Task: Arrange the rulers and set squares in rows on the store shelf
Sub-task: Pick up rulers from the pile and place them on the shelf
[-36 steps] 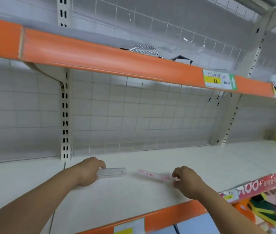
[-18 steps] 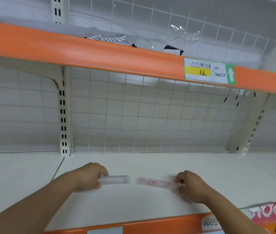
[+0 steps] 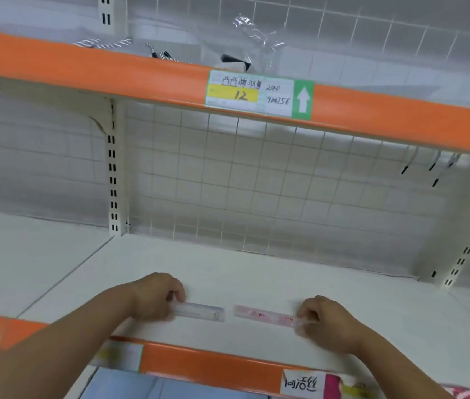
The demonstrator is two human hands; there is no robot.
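Observation:
A clear ruler [image 3: 202, 311] lies flat on the white store shelf [image 3: 271, 277], near its front edge. My left hand [image 3: 156, 296] grips the ruler's left end with curled fingers. To the right, almost end to end with it across a small gap, lies a pink patterned ruler [image 3: 265, 314]. My right hand [image 3: 326, 322] pinches that ruler's right end. The covered ends of both rulers are hidden under my fingers.
A wire grid back panel [image 3: 257, 182] closes the shelf behind. The orange-edged upper shelf [image 3: 141, 73] overhangs above, with a price label [image 3: 257, 95] and plastic-wrapped goods on top. Slotted uprights [image 3: 113, 182] stand left and right. The lower orange front edge [image 3: 213, 367] carries labels.
Both hands stay on their rulers, which remain flat on the shelf end to end. The camera has shifted left and down, so the shelf's front edge shows more.

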